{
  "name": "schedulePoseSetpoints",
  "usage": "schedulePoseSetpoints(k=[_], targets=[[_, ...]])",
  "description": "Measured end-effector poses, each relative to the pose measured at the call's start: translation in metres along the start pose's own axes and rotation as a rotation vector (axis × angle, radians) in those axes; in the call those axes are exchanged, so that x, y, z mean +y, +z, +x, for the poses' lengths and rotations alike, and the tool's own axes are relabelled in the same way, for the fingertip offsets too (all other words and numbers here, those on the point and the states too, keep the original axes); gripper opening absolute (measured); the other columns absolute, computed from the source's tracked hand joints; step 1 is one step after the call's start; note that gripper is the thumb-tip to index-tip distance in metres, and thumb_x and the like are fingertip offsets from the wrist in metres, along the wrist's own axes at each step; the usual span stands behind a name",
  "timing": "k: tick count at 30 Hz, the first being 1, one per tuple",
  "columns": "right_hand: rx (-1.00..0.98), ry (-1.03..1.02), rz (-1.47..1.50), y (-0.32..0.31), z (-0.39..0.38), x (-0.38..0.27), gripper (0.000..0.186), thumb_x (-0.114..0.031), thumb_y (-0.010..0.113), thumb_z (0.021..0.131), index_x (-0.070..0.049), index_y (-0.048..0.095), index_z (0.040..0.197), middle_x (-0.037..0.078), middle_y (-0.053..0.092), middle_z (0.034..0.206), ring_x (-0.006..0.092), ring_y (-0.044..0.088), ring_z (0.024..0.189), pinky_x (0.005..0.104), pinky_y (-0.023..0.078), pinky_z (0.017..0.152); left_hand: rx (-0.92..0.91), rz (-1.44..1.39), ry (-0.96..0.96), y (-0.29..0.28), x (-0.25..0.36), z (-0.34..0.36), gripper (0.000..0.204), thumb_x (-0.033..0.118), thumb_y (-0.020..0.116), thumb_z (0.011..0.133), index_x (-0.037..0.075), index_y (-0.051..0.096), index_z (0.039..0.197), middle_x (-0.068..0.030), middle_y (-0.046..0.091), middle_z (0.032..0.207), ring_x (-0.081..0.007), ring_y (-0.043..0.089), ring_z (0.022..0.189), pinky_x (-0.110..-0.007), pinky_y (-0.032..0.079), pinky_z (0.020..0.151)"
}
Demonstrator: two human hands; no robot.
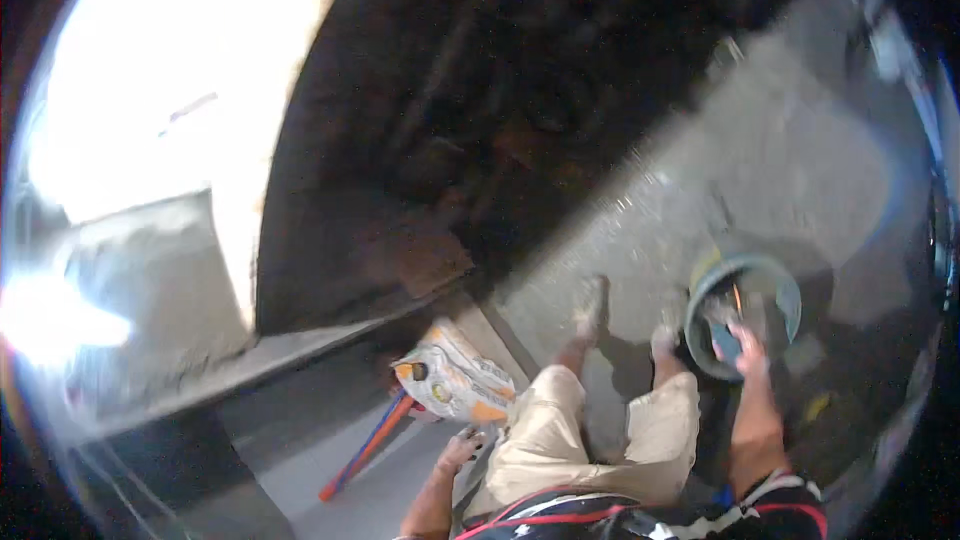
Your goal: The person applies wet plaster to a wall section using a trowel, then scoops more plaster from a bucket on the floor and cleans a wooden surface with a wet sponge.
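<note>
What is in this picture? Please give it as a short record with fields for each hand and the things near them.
right hand: reaches into the round grey-green bucket, touching a dark blue flat thing; grip unclear
left hand: hangs low beside the pale printed sack; what it holds is unclear
near the sack: red and blue long rod lying on the floor
stance: standing on the grey concrete floor, beige shorts
picture: blurred

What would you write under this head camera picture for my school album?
Looking down, the right hand reaches into a round bucket on the grey floor, the left hand near a printed sack.
</note>
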State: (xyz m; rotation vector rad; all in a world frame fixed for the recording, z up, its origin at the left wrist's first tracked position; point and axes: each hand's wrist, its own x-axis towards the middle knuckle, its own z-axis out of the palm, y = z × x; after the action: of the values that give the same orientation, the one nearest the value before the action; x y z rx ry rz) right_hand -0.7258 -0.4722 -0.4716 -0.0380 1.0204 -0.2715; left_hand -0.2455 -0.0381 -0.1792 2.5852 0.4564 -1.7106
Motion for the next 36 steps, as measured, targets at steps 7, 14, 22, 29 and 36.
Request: schedulePoseSetpoints(k=[7, 14, 22, 29, 36], targets=[[0.263, -0.23, -0.057, 0.039, -0.175, -0.065, 0.029, -0.01, 0.068, 0.078, -0.01, 0.057, 0.105, 0.008, 0.064, 0.092, 0.0267, 0.065, 0.082, 0.0416, 0.056, 0.064, 0.058, -0.096, 0.291, -0.016, -0.008, -0.068, 0.056, 0.042, 0.064, 0.088, 0.008, 0.057, 0.132, -0.0122, 0.066, 0.111, -0.0227, 0.064, 0.098, -0.038, 0.055, 0.072], [0.029, -0.35, 0.034, 0.248, -0.211, -0.128, 0.02, -0.024, 0.065, 0.094, -0.014, 0.06, 0.11, 0.007, 0.067, 0.098, 0.0241, 0.066, 0.084, 0.0381, 0.058, 0.063, 0.042, -0.166, 0.261, -0.019, -0.058, -0.043, 0.062, 0.044, 0.069, 0.084, 0.001, 0.058, 0.128, -0.0144, 0.067, 0.109, -0.0239, 0.064, 0.093, -0.038, 0.052, 0.071], [-0.361, -0.569, -0.677, 0.644, -0.209, -0.104, 0.045, -0.008, 0.065, 0.079, -0.005, 0.053, 0.122, 0.012, 0.063, 0.098, 0.0214, 0.063, 0.078, 0.0303, 0.052, 0.056, -0.043, -0.485, 0.354, -0.055, -0.024, 0.04, 0.068, 0.038, 0.068, 0.088, -0.001, 0.047, 0.139, -0.0178, 0.063, 0.122, -0.0279, 0.062, 0.101, -0.041, 0.051, 0.08], [-0.781, -0.412, -0.992, 0.946, -0.165, 0.025, 0.011, -0.005, 0.067, 0.086, 0.0, 0.062, 0.094, 0.009, 0.064, 0.076, 0.0132, 0.06, 0.059, 0.0237, 0.048, 0.046, 0.007, -0.763, 0.347, -0.12, -0.046, 0.08, 0.06, 0.028, 0.066, 0.091, 0.003, 0.046, 0.142, -0.0086, 0.063, 0.105, -0.0184, 0.057, 0.073, -0.034, 0.046, 0.056], [-0.544, -0.503, -1.676, 1.079, -0.059, 0.094, 0.009, -0.011, 0.071, 0.074, -0.003, 0.067, 0.076, 0.01, 0.064, 0.065, 0.0141, 0.054, 0.044, 0.0319, 0.045, 0.042, 0.02, -0.954, 0.196, -0.173, -0.076, 0.084, 0.034, 0.027, 0.061, 0.094, 0.013, 0.058, 0.125, -0.0064, 0.064, 0.089, -0.0156, 0.057, 0.065, -0.029, 0.043, 0.047]])
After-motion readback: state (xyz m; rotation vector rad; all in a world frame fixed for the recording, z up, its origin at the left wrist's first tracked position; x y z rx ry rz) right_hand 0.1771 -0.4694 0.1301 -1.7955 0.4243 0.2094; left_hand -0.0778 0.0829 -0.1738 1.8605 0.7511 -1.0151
